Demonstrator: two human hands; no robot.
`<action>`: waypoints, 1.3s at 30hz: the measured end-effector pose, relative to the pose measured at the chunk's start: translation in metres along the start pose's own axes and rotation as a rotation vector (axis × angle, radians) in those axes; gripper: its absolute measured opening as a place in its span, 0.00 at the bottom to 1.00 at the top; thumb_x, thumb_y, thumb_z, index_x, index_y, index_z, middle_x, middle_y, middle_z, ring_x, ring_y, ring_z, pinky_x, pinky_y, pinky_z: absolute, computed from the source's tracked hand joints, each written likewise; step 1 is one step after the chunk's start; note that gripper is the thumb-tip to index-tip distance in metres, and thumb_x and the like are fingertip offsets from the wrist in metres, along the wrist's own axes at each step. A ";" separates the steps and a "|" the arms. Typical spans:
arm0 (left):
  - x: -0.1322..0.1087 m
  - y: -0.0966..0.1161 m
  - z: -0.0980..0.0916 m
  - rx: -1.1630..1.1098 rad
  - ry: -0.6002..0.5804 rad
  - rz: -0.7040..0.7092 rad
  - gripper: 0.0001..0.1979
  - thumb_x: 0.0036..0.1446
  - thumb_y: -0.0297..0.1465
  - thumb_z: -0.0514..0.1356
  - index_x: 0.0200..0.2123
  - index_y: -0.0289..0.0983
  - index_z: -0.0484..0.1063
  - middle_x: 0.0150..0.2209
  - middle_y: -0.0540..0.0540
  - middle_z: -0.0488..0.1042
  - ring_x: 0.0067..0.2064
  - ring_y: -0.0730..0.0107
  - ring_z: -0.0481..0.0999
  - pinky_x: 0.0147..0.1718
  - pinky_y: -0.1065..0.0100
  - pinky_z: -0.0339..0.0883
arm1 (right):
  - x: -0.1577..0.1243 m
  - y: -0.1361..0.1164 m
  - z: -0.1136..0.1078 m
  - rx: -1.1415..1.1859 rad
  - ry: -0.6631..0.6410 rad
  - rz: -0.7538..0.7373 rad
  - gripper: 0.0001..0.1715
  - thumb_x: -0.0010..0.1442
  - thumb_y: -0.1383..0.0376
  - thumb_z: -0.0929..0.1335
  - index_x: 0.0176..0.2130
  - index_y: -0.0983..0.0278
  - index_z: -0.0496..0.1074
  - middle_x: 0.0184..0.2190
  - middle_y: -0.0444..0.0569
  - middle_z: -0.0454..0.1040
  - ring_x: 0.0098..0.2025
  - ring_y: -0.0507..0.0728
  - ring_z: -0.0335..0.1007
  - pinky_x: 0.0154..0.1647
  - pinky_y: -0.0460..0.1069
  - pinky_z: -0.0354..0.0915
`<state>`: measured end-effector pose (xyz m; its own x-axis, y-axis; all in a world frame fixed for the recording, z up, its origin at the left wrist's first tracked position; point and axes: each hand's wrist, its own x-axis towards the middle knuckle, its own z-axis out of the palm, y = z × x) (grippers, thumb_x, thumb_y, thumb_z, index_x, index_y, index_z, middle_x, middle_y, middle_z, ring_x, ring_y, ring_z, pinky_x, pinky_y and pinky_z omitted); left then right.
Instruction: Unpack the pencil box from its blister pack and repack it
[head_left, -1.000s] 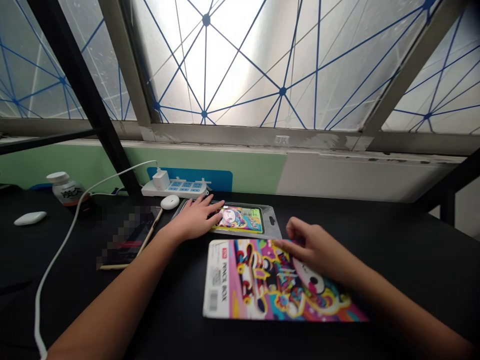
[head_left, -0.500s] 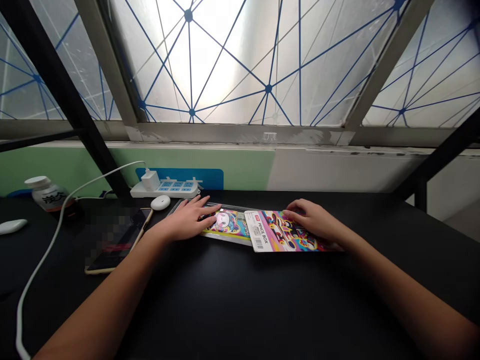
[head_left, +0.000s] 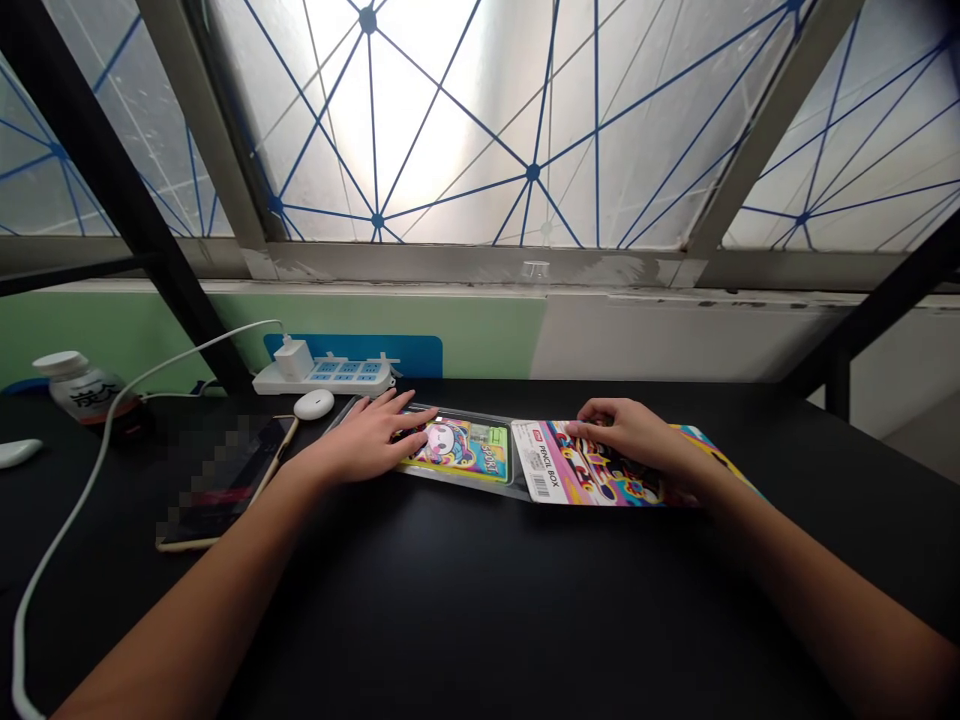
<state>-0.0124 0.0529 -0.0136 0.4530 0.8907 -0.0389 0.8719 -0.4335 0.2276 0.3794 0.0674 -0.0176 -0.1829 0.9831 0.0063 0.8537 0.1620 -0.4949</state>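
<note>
A colourful pencil box (head_left: 469, 447) with a cartoon face lies on the black desk inside its clear plastic packaging (head_left: 517, 480). My left hand (head_left: 367, 437) rests on the left part of it, fingers spread and flat, covering that end. To the right, a bright printed card (head_left: 551, 465) marked "PENCIL BOX" overlaps the right edge of the plastic. My right hand (head_left: 626, 432) pinches this card at its upper edge, thumb on top. The hand and forearm hide part of the card, whose far right corner shows beyond the wrist.
Left of my left hand lie a tablet-like device (head_left: 232, 490) and a round white case (head_left: 313, 404). Behind them sits a power strip (head_left: 337, 375) with a charger, whose white cable (head_left: 97, 480) runs forward. A bottle (head_left: 82, 390) stands further left. Slanted black bars flank the window.
The card has slid right with my right hand, baring more of the pencil box and its plastic packaging. My left hand stays on the box. The view has shifted slightly.
</note>
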 end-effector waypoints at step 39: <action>0.015 0.028 0.023 -1.060 0.631 -0.097 0.23 0.70 0.46 0.45 0.46 0.39 0.74 0.53 0.42 0.78 0.58 0.58 0.73 0.58 0.57 0.64 | 0.003 0.000 -0.005 0.043 -0.260 -0.030 0.37 0.53 0.43 0.73 0.56 0.56 0.70 0.55 0.51 0.75 0.55 0.68 0.72 0.56 0.57 0.68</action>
<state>0.0227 0.0508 -0.0307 -0.0300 0.9507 0.3088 0.1834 -0.2984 0.9366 0.3810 0.0707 -0.0127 -0.3322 0.9219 -0.1993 0.8252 0.1817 -0.5348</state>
